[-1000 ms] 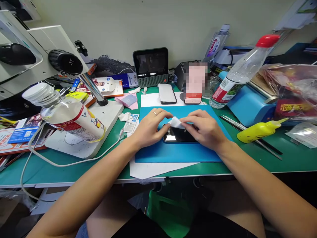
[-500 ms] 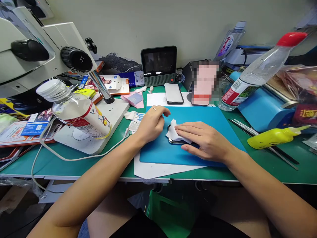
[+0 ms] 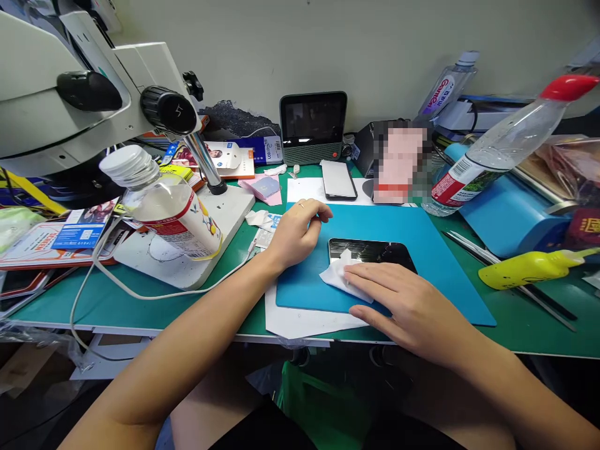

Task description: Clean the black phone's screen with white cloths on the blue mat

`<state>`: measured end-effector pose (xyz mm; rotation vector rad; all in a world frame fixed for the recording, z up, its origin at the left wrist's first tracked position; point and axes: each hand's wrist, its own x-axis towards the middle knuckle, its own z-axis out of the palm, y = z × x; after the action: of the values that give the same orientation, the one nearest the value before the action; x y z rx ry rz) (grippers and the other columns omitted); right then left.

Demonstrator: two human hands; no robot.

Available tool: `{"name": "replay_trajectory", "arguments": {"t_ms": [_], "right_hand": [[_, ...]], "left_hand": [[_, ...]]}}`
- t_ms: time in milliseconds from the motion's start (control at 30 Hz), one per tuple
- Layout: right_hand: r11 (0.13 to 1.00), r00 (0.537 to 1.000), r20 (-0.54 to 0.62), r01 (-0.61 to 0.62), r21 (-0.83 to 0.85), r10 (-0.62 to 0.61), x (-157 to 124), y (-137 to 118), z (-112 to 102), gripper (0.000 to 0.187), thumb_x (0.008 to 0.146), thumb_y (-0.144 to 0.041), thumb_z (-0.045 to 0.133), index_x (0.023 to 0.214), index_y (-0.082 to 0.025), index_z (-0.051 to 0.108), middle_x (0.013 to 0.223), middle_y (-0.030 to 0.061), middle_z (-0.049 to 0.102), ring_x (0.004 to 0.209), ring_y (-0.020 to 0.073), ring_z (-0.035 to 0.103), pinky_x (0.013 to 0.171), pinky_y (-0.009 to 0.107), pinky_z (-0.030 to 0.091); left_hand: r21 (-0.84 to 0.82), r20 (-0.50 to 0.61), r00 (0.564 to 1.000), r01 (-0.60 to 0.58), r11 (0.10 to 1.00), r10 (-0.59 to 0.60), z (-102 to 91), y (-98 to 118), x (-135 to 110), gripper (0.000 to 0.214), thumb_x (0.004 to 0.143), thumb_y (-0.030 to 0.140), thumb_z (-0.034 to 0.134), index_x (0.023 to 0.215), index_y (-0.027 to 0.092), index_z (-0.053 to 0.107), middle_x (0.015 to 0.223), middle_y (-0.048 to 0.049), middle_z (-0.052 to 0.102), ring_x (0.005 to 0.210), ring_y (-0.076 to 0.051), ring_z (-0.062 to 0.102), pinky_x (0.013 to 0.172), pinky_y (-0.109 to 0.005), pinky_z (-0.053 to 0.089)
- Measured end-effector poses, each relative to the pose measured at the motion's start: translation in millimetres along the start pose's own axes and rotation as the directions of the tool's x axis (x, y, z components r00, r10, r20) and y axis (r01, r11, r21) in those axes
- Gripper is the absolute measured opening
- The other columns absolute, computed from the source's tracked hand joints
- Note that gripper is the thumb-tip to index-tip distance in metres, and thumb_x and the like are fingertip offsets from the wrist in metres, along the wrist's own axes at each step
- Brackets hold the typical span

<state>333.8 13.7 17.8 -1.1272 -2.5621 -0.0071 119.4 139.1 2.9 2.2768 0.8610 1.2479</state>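
Observation:
A dark glossy smartphone lies flat on a blue mat, its upper part showing and its near side hidden. My right hand presses a crumpled white tissue with its fingertips at the phone's near left part; the tissue overhangs onto the mat. The thumb rests apart, lower down. My left hand lies at the mat's left side with fingers loosely curled in and nothing seen in them. It is left of the phone, not touching it.
A microscope and a capped plastic bottle stand at left, with a white cable nearby. A screen device and a pale rectangular panel are behind. On the right are a yellow squeeze bottle, tweezers-like tools and a red-capped bottle.
My right hand has slid the tissue toward me, uncovering much of the phone's dark surface. My left hand keeps about the same place and pose. The view has shifted slightly.

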Motion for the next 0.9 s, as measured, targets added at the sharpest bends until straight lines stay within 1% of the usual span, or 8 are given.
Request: {"name": "replay_trajectory", "arguments": {"t_ms": [100, 200, 300, 433, 567, 667, 800, 900], "right_hand": [[0.997, 0.997, -0.034, -0.07, -0.03, 0.069, 2.0, -7.0, 7.7, 0.044, 0.099, -0.041, 0.054, 0.133, -0.015, 0.066, 0.134, 0.0158, 0.069, 0.122, 0.0339, 0.066, 0.1, 0.052, 0.056], [0.988, 0.993, -0.019, -0.117, -0.1, 0.115, 9.8, -21.8, 17.4, 0.06, 0.1, -0.048, 0.049, 0.142, -0.006, 0.058, 0.143, 0.0229, 0.061, 0.13, 0.0367, 0.06, 0.105, 0.055, 0.053], [0.974, 0.988, 0.013, -0.148, -0.175, 0.152, 20.3, -34.2, 26.4, 0.071, 0.101, -0.054, 0.043, 0.145, 0.001, 0.051, 0.149, 0.0264, 0.054, 0.137, 0.0374, 0.054, 0.11, 0.055, 0.049], [0.947, 0.973, 0.022, -0.216, -0.239, 0.228, 32.5, -30.4, 32.8, 0.077, 0.102, -0.058, 0.037, 0.146, 0.004, 0.048, 0.151, 0.0287, 0.05, 0.141, 0.039, 0.049, 0.113, 0.056, 0.045], [0.941, 0.966, 0.012, -0.25, -0.229, 0.26, 30.0, -18.0, 26.7, 0.072, 0.102, -0.057, 0.036, 0.143, 0.001, 0.052, 0.148, 0.0266, 0.055, 0.138, 0.0377, 0.053, 0.111, 0.056, 0.045], [0.95, 0.972, -0.001, -0.232, -0.211, 0.237, 13.8, -16.9, 15.6, 0.064, 0.103, -0.056, 0.035, 0.136, -0.006, 0.061, 0.141, 0.022, 0.063, 0.13, 0.0353, 0.06, 0.108, 0.054, 0.048], [0.957, 0.974, -0.026, -0.224, -0.182, 0.223, -7.6, -17.8, 5.1, 0.059, 0.102, -0.057, 0.04, 0.136, -0.014, 0.062, 0.139, 0.018, 0.066, 0.124, 0.0351, 0.064, 0.106, 0.056, 0.049], [0.965, 0.975, 0.007, -0.216, -0.151, 0.22, -3.9, -14.3, 3.1, 0.059, 0.1, -0.057, 0.045, 0.135, -0.013, 0.062, 0.139, 0.018, 0.066, 0.125, 0.0358, 0.063, 0.107, 0.058, 0.047]], "left_hand": [[0.005, 0.005, 1.0, 0.013, 1.0, -0.013, -0.2, -0.1, 0.5, 0.026, 0.084, 0.001, 0.044, 0.09, 0.021, 0.059, 0.092, -0.0034, 0.069, 0.089, -0.019, 0.062, 0.083, -0.034, 0.05], [0.004, 0.012, 1.0, 0.017, 1.0, -0.017, -0.3, -0.2, 0.7, 0.025, 0.085, 0.002, 0.044, 0.09, 0.021, 0.059, 0.091, -0.0036, 0.069, 0.089, -0.019, 0.062, 0.083, -0.034, 0.05], [-0.007, 0.017, 1.0, 0.005, 1.0, -0.005, 0.2, -0.7, -0.1, 0.024, 0.085, 0.003, 0.044, 0.09, 0.021, 0.059, 0.091, -0.0038, 0.069, 0.089, -0.019, 0.062, 0.083, -0.034, 0.051], [-0.021, 0.023, 1.0, 0.006, 1.0, -0.005, 0.7, -0.8, -1.7, 0.025, 0.085, 0.002, 0.044, 0.09, 0.02, 0.061, 0.091, -0.0039, 0.069, 0.088, -0.018, 0.063, 0.082, -0.033, 0.051], [-0.013, 0.035, 0.999, 0.037, 0.999, -0.036, -0.4, 0.2, -2.1, 0.024, 0.086, 0.004, 0.044, 0.09, 0.02, 0.06, 0.091, -0.0037, 0.069, 0.088, -0.018, 0.063, 0.081, -0.033, 0.051], [-0.012, 0.041, 0.998, 0.047, 0.999, -0.047, -1.0, 0.2, -1.7, 0.024, 0.086, 0.003, 0.044, 0.09, 0.02, 0.06, 0.091, -0.0039, 0.07, 0.089, -0.019, 0.064, 0.082, -0.033, 0.051], [-0.007, 0.082, 0.996, 0.047, 0.999, -0.047, 1.2, -0.1, -1.4, 0.024, 0.087, 0.003, 0.044, 0.091, 0.02, 0.06, 0.092, -0.004, 0.07, 0.09, -0.019, 0.064, 0.084, -0.034, 0.051], [-0.004, 0.124, 0.991, 0.052, 0.999, -0.051, 4.8, 1.2, -1.7, 0.024, 0.089, 0.004, 0.045, 0.093, 0.02, 0.061, 0.093, -0.0039, 0.071, 0.09, -0.019, 0.063, 0.084, -0.034, 0.051]]}}
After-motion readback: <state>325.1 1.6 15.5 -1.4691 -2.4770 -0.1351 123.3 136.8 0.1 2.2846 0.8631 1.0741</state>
